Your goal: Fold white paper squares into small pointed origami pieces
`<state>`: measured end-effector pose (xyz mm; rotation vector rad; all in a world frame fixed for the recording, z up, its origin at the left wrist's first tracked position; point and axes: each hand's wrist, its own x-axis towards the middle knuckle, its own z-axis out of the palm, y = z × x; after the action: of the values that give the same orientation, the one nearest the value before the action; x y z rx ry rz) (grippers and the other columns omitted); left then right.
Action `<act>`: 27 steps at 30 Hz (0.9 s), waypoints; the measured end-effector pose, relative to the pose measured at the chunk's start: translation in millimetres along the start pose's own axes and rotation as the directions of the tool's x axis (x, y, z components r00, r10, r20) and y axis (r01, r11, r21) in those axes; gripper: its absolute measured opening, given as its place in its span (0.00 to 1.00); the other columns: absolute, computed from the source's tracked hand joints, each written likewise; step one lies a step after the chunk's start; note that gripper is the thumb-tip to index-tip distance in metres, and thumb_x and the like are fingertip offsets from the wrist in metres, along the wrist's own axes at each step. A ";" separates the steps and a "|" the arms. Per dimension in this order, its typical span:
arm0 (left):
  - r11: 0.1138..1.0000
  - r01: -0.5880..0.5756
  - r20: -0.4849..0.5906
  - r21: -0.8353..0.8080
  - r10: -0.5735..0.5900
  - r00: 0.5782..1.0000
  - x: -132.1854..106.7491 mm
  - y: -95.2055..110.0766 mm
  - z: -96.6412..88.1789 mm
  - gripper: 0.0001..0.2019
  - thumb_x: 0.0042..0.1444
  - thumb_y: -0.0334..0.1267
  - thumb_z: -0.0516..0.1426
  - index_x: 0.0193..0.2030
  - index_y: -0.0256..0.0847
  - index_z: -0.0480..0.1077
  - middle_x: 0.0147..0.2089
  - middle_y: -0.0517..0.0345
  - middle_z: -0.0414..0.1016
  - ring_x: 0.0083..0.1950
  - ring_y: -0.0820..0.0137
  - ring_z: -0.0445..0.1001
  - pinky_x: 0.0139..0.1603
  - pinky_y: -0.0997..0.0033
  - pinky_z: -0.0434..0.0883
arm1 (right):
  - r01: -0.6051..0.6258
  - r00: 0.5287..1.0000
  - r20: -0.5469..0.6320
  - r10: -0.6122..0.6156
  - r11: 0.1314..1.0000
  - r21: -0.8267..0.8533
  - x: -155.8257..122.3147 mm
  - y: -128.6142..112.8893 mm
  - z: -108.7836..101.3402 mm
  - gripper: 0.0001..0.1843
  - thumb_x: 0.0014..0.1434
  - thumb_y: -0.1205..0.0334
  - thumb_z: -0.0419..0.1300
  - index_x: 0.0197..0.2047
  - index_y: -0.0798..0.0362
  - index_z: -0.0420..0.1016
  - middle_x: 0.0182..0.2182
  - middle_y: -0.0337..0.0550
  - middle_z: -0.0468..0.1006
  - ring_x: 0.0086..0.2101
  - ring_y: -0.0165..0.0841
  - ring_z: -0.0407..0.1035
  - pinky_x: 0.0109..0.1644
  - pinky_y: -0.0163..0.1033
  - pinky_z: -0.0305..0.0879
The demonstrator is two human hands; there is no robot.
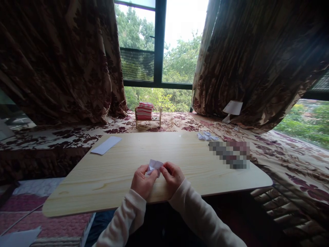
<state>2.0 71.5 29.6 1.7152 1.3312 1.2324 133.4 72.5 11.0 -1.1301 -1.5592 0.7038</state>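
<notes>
A small piece of folded white paper [155,164] is held between my two hands, just above the near part of the wooden table [123,171]. My left hand [144,181] grips its left side, the thumb lying across the lower part. On the right edge, the thumb and fingers of my right hand [173,176] pinch the paper. Some of the folds are hidden behind my fingers. A flat strip of white paper [106,145] lies at the table's far left, apart from my hands.
Several small folded paper pieces [207,136] lie at the table's far right edge, near a blurred-out patch [231,154]. Beyond the table, a small rack [148,120] holds folded striped cloths [144,111]. A white lamp [232,108] stands by the right curtain [246,55].
</notes>
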 end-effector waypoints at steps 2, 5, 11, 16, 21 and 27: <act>1.000 0.008 0.002 0.002 -0.008 1.000 -0.4 1.3 0.0 0.13 0.47 0.43 0.54 0.30 0.34 0.73 0.29 0.54 0.74 0.34 0.66 0.70 0.36 0.71 0.66 | 0.009 1.000 0.001 -0.009 1.000 -0.004 -0.4 -0.4 0.5 0.11 0.54 0.59 0.51 0.24 0.55 0.64 0.18 0.35 0.63 0.21 0.26 0.56 0.25 0.32 0.55; 1.000 0.018 -0.002 0.017 -0.018 1.000 -0.2 0.6 0.6 0.15 0.48 0.45 0.54 0.31 0.34 0.74 0.28 0.54 0.73 0.32 0.67 0.69 0.34 0.71 0.65 | 0.030 0.999 0.012 -0.030 0.999 -0.022 -0.2 -0.1 1.6 0.11 0.54 0.59 0.51 0.24 0.55 0.65 0.19 0.36 0.66 0.23 0.27 0.58 0.27 0.32 0.57; 1.000 -0.013 -0.020 0.019 0.013 1.000 1.0 -4.1 1.9 0.13 0.47 0.43 0.54 0.30 0.35 0.74 0.26 0.56 0.71 0.31 0.68 0.68 0.33 0.72 0.65 | 0.084 0.989 -0.117 -0.086 0.996 -0.017 1.5 0.5 -2.8 0.08 0.53 0.65 0.51 0.34 0.55 0.69 0.26 0.40 0.70 0.27 0.29 0.64 0.29 0.33 0.61; 0.994 -0.058 0.017 0.097 0.056 0.998 0.3 -1.0 1.9 0.10 0.46 0.41 0.55 0.27 0.38 0.74 0.26 0.57 0.71 0.33 0.66 0.69 0.36 0.69 0.66 | 0.350 0.933 -0.079 -0.352 0.936 -0.044 -1.0 -3.7 -7.2 0.21 0.47 0.74 0.53 0.46 0.50 0.68 0.43 0.46 0.68 0.40 0.33 0.65 0.33 0.35 0.66; 0.997 -0.054 0.070 0.049 0.050 0.996 0.2 -0.4 0.1 0.11 0.47 0.40 0.54 0.31 0.36 0.74 0.28 0.55 0.72 0.32 0.67 0.69 0.35 0.70 0.66 | 0.350 0.933 -0.068 -0.352 0.936 -0.039 -0.4 -2.4 -6.3 0.14 0.50 0.73 0.53 0.40 0.51 0.71 0.34 0.43 0.71 0.34 0.31 0.67 0.30 0.33 0.66; 0.994 0.001 0.068 -0.106 0.007 0.998 -0.3 2.9 -1.9 0.16 0.51 0.44 0.51 0.32 0.35 0.74 0.30 0.54 0.74 0.35 0.66 0.70 0.36 0.71 0.66 | 0.353 0.931 -0.087 -0.355 0.935 -0.039 -0.7 -1.7 -6.1 0.12 0.51 0.72 0.54 0.38 0.52 0.71 0.32 0.42 0.72 0.31 0.29 0.68 0.29 0.33 0.66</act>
<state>1.2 70.2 32.9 1.6708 1.2023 1.2128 138.7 70.6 14.0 -0.8513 -1.6378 0.3861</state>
